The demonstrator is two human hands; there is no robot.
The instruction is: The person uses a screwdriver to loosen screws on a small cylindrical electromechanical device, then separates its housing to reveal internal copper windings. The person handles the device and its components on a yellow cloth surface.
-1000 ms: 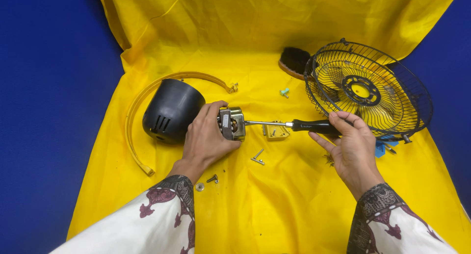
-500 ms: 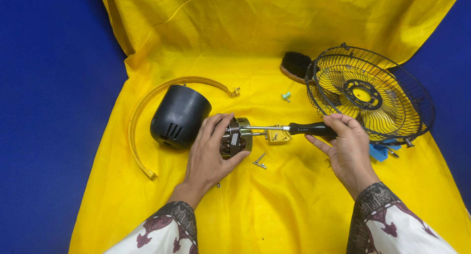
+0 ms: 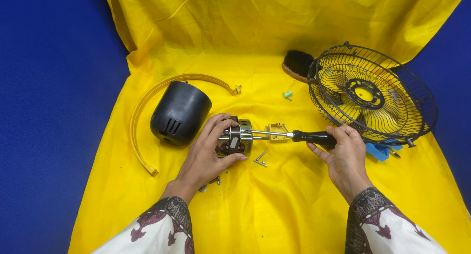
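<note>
Two hands work over the yellow cloth (image 3: 274, 210). Left hand (image 3: 206, 158) curls around the fan motor (image 3: 236, 138) at its 1 o'clock. Right hand (image 3: 346, 156) is closed on the black-handled screwdriver (image 3: 294, 135), whose shaft reaches the motor at 9 o'clock. Black motor cover (image 3: 179, 113) lies at the motor's 10 o'clock, wire fan guard (image 3: 373, 94) at 2 o'clock.
</note>
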